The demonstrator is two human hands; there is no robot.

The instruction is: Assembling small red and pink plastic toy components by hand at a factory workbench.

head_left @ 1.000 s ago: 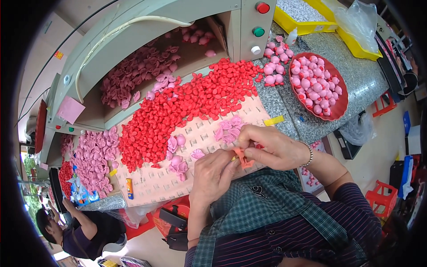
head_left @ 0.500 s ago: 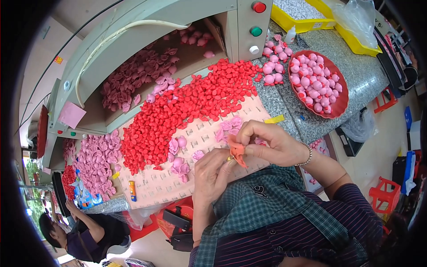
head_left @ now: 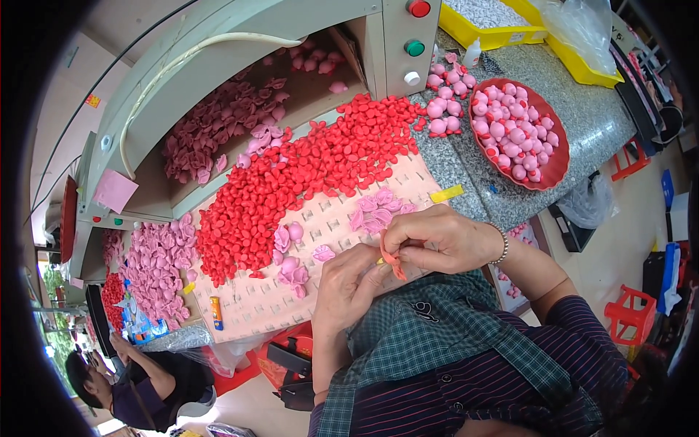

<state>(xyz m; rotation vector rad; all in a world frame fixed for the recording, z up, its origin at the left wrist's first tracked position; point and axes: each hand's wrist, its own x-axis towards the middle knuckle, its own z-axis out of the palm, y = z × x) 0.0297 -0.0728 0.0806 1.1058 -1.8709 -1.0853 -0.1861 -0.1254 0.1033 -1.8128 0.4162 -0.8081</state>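
Note:
In front of my apron, my left hand [head_left: 345, 284] and my right hand [head_left: 445, 239] meet over a soft orange-red piece [head_left: 398, 271]. Both hands pinch it between thumb and fingers, and much of it is hidden behind them. A small yellow tip shows by my left fingertips; I cannot make out what it belongs to. Just beyond my hands, several pink petal-like pieces [head_left: 378, 210] lie on the pale pink slotted mat [head_left: 269, 309]. Left of them are pink balls and petal pieces [head_left: 291, 271]. A wide heap of small red pieces [head_left: 284, 182] spreads across the mat's far side.
Behind the mat stands a grey machine [head_left: 240, 29] with pink pieces in its opening. A red bowl [head_left: 559, 171] of pink balls sits at right, near yellow trays [head_left: 477, 36]. Left are a pink pile [head_left: 156, 269], a small yellow-orange tube [head_left: 217, 313] and another person [head_left: 138, 386].
My right fingers have curled further over the orange-red piece, so less of it shows. My left hand keeps its pinch and has barely moved. The whole view has shifted slightly.

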